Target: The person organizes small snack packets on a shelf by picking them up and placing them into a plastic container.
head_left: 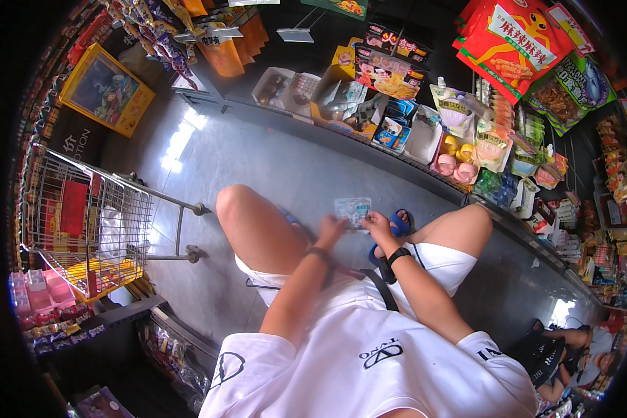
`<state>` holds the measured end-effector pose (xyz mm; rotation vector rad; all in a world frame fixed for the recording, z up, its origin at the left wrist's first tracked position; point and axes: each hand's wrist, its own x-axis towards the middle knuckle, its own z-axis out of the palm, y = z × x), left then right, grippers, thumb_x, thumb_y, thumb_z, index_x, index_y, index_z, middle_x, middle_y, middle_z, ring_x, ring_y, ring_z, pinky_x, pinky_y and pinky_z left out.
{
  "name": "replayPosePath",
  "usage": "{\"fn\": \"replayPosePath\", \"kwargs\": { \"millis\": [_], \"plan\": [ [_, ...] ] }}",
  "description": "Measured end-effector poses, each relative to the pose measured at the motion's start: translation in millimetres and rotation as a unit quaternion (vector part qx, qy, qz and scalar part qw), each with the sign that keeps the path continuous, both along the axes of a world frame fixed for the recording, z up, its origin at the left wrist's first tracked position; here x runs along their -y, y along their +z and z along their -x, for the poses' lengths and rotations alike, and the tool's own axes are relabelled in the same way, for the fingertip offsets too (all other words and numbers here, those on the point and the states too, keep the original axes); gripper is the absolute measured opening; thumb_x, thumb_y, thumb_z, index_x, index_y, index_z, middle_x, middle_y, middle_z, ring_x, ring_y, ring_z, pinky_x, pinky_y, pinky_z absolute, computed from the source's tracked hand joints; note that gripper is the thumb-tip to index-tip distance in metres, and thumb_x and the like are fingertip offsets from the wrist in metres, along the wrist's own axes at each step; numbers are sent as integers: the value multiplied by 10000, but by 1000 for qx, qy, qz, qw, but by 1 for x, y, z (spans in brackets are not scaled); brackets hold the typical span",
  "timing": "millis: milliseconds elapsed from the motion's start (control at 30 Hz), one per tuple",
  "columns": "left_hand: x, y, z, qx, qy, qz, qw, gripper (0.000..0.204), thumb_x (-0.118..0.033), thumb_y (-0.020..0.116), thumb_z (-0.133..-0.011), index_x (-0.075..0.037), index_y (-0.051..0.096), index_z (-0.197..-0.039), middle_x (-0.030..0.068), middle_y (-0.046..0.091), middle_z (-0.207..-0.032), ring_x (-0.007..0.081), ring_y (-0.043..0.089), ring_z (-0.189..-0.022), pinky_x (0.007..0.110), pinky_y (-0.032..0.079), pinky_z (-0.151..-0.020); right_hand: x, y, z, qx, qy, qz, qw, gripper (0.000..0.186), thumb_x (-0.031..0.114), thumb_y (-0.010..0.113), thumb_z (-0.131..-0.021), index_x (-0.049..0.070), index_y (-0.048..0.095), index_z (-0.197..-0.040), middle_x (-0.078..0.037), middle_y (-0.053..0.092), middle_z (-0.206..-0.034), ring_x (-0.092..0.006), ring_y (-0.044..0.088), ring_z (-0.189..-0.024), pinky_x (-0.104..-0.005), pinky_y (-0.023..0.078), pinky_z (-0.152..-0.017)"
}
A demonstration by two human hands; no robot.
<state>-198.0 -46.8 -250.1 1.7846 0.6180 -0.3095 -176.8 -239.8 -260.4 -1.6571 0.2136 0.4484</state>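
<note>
Between my knees I hold a small flat packet, pale blue and white with a green patch. My left hand pinches its lower left corner and is a little blurred. The fingers of my right hand close on its lower right edge. Both wrists carry dark bands. Below the packet is the grey floor, and a blue sandal shows just right of my right hand. What is printed on the packet is too small to make out.
Ahead runs a low shelf with open white boxes, pouches and pink and yellow tape-like rolls. Large red snack bags hang above. A wire shopping cart stands at left, a yellow-framed bin beyond it. Another person is at lower right.
</note>
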Motion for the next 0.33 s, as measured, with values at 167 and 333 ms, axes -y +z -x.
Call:
{"fn": "replayPosePath", "kwargs": {
  "millis": [167,333],
  "plan": [
    [3,14,-1,-1,-57,-16,998,317,-260,795,-791,23,664,-731,145,686,-680,218,675,-599,399,505,-528,6,-13,1,8,-16,8,1000,417,168,817,-795,-43,655,-1116,-102,720,-990,-168,675,-888,-287,527,-775],
    [0,-1,2,16,-50,15,998,311,-258,794,-791,26,683,-733,141,700,-684,243,687,-605,392,517,-540,3,-16,1,19,-14,24,999,441,174,819,-794,-40,659,-1145,-94,724,-981,-165,676,-871,-284,528,-766]
  ]
}}
